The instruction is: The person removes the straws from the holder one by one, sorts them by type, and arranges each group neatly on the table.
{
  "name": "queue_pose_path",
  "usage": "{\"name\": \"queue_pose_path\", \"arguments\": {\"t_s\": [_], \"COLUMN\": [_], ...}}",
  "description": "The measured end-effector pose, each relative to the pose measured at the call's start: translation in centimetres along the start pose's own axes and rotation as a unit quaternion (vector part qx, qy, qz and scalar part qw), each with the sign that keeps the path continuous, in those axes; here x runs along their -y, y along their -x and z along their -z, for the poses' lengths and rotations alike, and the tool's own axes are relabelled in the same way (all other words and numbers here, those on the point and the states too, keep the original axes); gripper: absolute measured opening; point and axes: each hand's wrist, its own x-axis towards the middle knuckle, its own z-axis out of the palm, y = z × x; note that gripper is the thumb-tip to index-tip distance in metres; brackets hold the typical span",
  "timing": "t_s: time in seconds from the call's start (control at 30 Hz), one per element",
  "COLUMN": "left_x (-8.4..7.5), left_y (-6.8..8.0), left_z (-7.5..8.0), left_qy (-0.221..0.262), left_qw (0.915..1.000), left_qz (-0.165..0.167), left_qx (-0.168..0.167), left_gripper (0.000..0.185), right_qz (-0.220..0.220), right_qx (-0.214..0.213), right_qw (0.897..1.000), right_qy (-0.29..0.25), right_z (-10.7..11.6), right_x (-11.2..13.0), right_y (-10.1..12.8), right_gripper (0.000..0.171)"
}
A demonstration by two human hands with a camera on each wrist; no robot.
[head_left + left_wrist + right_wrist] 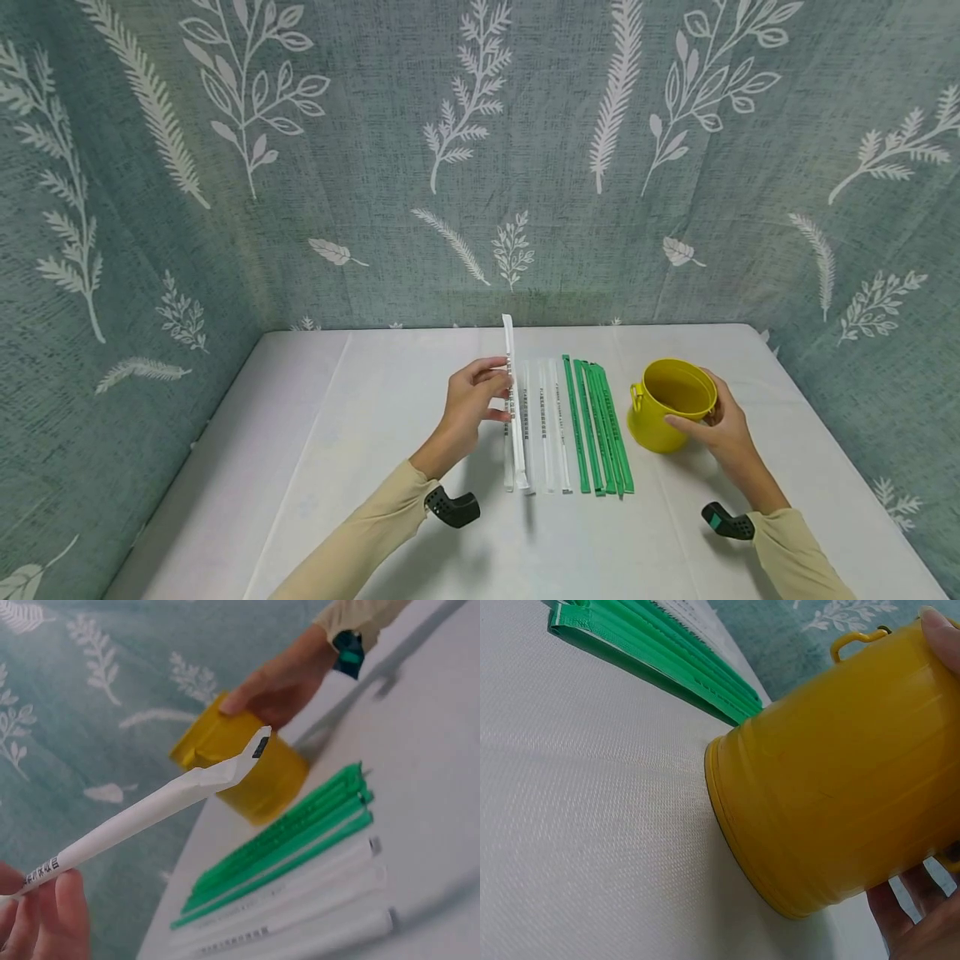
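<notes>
From the head view, the left hand [468,404] pinches a white straw [513,392], lifted above the row of white straws [547,425] and green straws [600,429] on the table [337,433]. The right hand [723,429] grasps the yellow bucket [667,404], tilted just beside the green ones.

The left wrist view shows fingertips [64,911] clamped on the straw's printed end.

The right wrist view shows the bucket's base edge touching the table, fingers [911,919] underneath.

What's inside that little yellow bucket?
The yellow bucket, gripped by the right hand, shows only bare yellow inner wall in the head view. Its bottom is hidden by the near rim, so something small there cannot be ruled out.
</notes>
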Motion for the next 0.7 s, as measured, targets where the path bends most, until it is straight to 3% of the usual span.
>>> {"name": "queue_pose_path", "arguments": {"t_s": [0.7], "left_x": [2.1], "left_y": [-2.3], "left_z": [3.2], "left_qy": [-0.053], "left_qw": [0.9978], "left_qz": [0.036], "left_qx": [-0.018], "left_gripper": [0.036], "right_qz": [0.015], "right_qx": [-0.001], "right_qw": [1.0], "right_qy": [-0.011], "right_z": [-0.1], "right_x": [-0.5], "right_y": [0.0], "right_gripper": [0.084]}}
